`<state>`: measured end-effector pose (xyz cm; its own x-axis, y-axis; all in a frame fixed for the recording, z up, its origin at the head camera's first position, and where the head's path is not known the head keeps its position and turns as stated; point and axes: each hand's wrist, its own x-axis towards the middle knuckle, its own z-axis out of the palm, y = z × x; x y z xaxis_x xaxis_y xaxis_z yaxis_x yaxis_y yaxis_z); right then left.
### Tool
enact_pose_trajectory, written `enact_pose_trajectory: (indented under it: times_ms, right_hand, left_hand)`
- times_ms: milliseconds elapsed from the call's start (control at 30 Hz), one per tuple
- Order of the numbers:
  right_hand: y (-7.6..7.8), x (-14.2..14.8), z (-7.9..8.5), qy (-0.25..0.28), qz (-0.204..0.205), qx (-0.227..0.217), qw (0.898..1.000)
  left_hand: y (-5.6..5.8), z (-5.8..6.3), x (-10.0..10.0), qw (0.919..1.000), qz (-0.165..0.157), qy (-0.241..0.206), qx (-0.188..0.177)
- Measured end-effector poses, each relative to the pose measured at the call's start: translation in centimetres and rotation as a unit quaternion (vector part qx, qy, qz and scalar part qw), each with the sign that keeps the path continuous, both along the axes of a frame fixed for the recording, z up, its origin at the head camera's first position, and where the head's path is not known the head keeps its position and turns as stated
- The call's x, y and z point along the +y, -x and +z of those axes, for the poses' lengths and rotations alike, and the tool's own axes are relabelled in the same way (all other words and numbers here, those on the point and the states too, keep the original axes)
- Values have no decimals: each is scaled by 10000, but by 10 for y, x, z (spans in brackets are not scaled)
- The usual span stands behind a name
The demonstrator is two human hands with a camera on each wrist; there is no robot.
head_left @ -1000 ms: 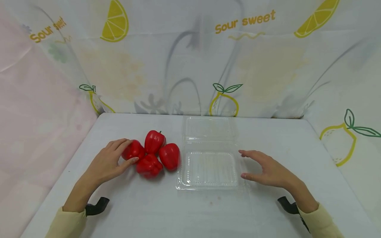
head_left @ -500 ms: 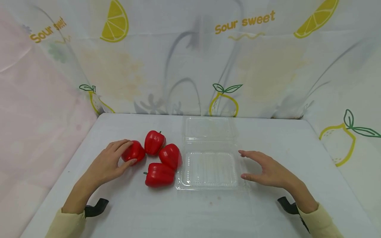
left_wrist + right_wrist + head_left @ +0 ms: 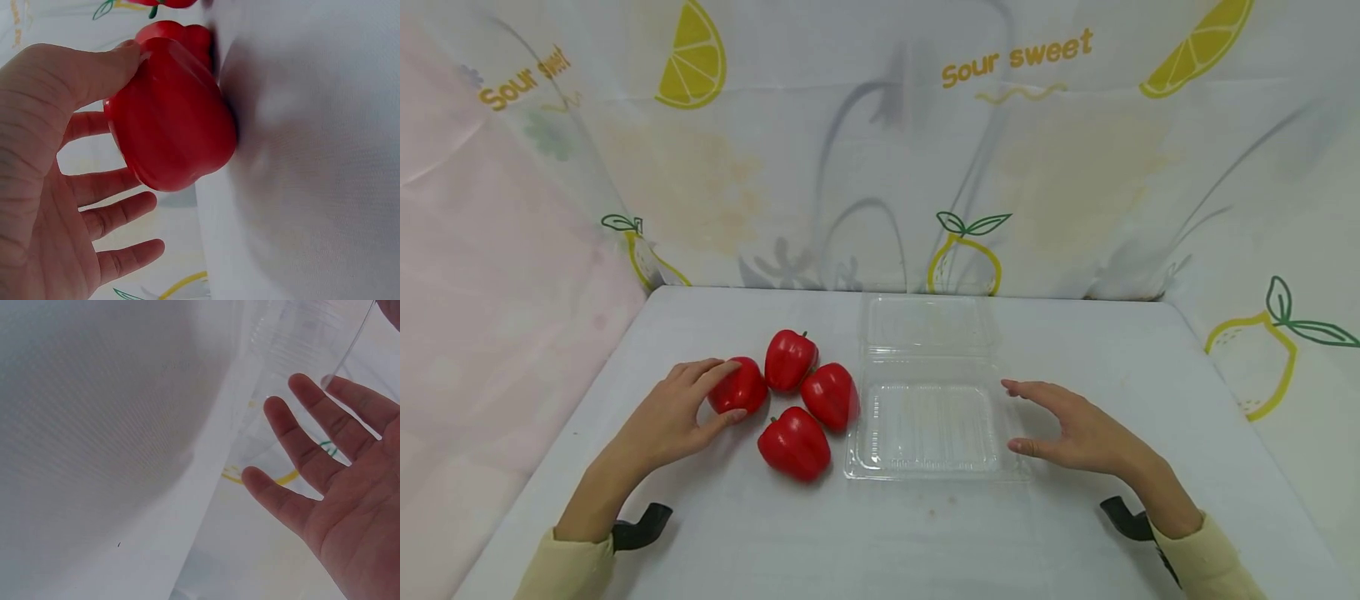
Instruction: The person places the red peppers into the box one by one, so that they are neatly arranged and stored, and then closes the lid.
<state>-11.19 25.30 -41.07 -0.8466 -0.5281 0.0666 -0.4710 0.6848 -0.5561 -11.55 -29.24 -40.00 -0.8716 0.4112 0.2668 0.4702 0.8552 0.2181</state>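
My left hand [image 3: 673, 412] pinches the leftmost red bell pepper [image 3: 741, 387] on the table, thumb at its near side and index finger over its far side. In the left wrist view that bell pepper [image 3: 175, 119] sits between thumb and index finger, the other fingers spread apart. Three more red bell peppers lie beside it: one behind [image 3: 790, 360], one to the right [image 3: 831, 397] by the container, one in front [image 3: 795, 444]. My right hand [image 3: 1075, 429] holds nothing, fingers spread at the right edge of an open clear plastic clamshell container [image 3: 1011, 477].
The container's lid [image 3: 928, 323] lies folded back toward the wall. A white cloth covers the table [image 3: 880, 542]. Lemon-printed cloth [image 3: 880, 167] hangs behind and at the sides. Black wrist mounts [image 3: 643, 527] sit below both hands.
The front bell pepper has rolled toward me and to the right, away from the left hand's pepper, turning as it went. Both hands have stayed nearly where they were.
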Motion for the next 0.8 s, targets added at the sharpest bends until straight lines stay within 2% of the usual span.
enact_pose_trajectory:
  times_ms: [333,800]
  right_hand:
    - [0,1,0,68,70,63,9999]
    - [0,0,1,68,72,69,9999]
  left_hand:
    - [0,3,0,9997,41,144,-181]
    - [3,0,-4,9996,-141,127,219]
